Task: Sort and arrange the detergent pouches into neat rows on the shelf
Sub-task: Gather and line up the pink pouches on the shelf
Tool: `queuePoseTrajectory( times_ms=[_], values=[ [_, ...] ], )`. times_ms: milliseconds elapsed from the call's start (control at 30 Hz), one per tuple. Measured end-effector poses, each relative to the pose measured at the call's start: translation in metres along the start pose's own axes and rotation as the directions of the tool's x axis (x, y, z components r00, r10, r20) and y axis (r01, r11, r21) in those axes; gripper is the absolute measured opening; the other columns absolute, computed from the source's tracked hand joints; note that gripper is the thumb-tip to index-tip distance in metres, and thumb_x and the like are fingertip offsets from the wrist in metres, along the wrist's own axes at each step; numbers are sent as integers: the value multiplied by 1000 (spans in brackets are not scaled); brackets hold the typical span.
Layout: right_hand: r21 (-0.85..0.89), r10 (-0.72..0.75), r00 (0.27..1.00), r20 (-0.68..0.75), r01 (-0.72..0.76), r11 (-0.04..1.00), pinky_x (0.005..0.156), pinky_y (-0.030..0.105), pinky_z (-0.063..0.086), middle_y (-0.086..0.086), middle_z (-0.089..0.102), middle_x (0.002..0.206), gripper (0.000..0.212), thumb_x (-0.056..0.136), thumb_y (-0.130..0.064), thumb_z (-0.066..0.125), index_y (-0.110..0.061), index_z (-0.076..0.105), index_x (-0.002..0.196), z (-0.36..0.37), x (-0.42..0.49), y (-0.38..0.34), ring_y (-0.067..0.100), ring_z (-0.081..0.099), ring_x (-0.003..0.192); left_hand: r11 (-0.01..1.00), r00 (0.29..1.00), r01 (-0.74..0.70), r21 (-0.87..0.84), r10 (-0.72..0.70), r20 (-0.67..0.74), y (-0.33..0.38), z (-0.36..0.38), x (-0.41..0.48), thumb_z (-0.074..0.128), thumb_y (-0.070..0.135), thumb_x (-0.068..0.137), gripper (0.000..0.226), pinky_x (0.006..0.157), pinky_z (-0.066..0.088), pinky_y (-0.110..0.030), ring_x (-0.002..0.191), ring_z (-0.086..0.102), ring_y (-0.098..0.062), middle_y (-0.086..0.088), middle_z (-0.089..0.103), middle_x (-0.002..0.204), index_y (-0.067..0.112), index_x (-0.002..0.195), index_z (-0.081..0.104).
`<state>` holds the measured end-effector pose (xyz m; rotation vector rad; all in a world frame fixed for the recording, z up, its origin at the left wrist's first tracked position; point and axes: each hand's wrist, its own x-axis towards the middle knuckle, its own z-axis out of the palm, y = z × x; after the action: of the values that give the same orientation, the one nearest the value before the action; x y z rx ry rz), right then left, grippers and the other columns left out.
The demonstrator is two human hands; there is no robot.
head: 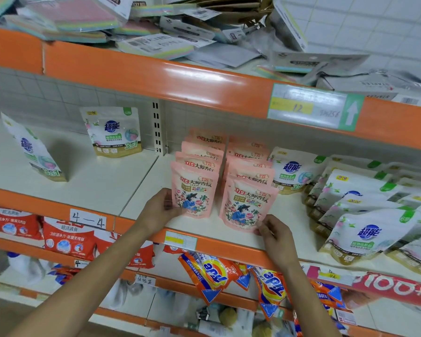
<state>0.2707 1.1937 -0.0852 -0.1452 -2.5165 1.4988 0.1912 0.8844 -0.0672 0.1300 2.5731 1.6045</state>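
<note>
Pinching 2 pouches: your left hand (164, 210) grips the front-left pink pouch (195, 193) by its lower side edge, right hand (275, 233) the front-right pink pouch (247, 205) at its btm corner; both stand upright on the shelf (131, 190), fronting 2 rows.

Two rows of pink pouches (195, 190) stand between the two hands. Four show in the row by the left hand (161, 207), which grips the front one. About five show in the row by the right hand (275, 232), which pinches the front one; the overlap makes that count unsure. Of the white pouches (112, 131), two stand well left of the left hand and one just beyond the right hand's pink row. More than six lean right of the right hand, too overlapped to count exactly.
</note>
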Motion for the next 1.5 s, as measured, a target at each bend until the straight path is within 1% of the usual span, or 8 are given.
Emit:
queuePoseTrajectory(
  times_ms=[67, 333, 567, 833, 1133, 1267, 1400, 1500],
  values=[
    [19, 0, 1000, 20, -1, 1000, 71, 15, 52, -6, 71, 96, 14, 100, -12, 51, -18, 62, 94, 1, 0, -2, 14, 67, 90, 1000, 1000, -1, -5, 1, 1, -1, 0, 0, 78, 24, 79, 45, 83, 48, -21, 97, 61, -8, 9, 63, 105, 18, 115, 53],
    [45, 3, 997, 72, -6, 999, 75, 14, 53, -7, 70, 102, 14, 100, -10, 51, -16, 63, 101, 3, 2, -8, 8, 66, 89, 1000, 1000, -4, 26, 4, 2, -3, 1, 3, 79, 24, 79, 43, 86, 49, -24, 96, 61, -7, 7, 64, 105, 20, 112, 53],
    [44, 30, 997, 68, -33, 998, 79, 25, 55, -5, 71, 98, 11, 99, -15, 53, -20, 63, 100, 2, 1, -10, 15, 66, 90, 999, 1000, -1, 37, 1, 5, 0, 1, 1, 79, 25, 78, 45, 91, 51, -30, 100, 62, -14, 4, 64, 108, 19, 114, 53],
    [-27, 42, 996, 82, -40, 999, 74, 5, 47, -18, 66, 101, 16, 96, -20, 60, -19, 61, 112, 0, -4, -18, 1, 63, 93, 998, 1000, 3, 55, -4, 11, 3, 1, -2, 78, 24, 79, 44, 90, 50, -29, 99, 61, -14, 4, 63, 107, 19, 114, 51],
    [-302, 4, 992, -129, -43, 952, 63, 15, 39, -3, 59, 87, 12, 87, -24, 67, -18, 57, 91, 9, -41, -18, 12, 56, 80, 989, 1000, 28, 145, -28, 2, 7, -3, -9, 71, 39, 83, 44, 93, 51, -36, 103, 59, -16, 4, 61, 111, 17, 116, 51],
    [-405, -141, 982, -124, 79, 911, 74, 24, 37, -3, 61, 98, 15, 86, -22, 66, -15, 63, 98, 28, -60, -32, 14, 50, 94, 972, 999, 13, 234, -2, -44, 10, -7, -19, 54, 39, 95, 40, 93, 48, -37, 108, 59, -23, -7, 62, 125, 11, 123, 52],
    [-310, -203, 975, 94, 222, 924, 85, 9, 32, -9, 59, 116, 29, 90, -27, 57, -21, 64, 117, 57, -70, -63, 4, 45, 107, 958, 992, 33, 286, 3, -126, 16, -20, -36, 42, 38, 101, 50, 96, 38, -28, 124, 52, -26, -10, 51, 141, 7, 138, 45],
    [-186, -276, 918, 286, 336, 923, 88, 0, 30, -12, 54, 121, 41, 88, -32, 51, -24, 60, 127, 86, -72, -88, 1, 45, 112, 946, 981, 59, 319, 5, -196, 13, -39, -54, 41, 38, 101, 50, 93, 35, -25, 125, 51, -26, -10, 49, 143, 7, 140, 44]
  ],
)
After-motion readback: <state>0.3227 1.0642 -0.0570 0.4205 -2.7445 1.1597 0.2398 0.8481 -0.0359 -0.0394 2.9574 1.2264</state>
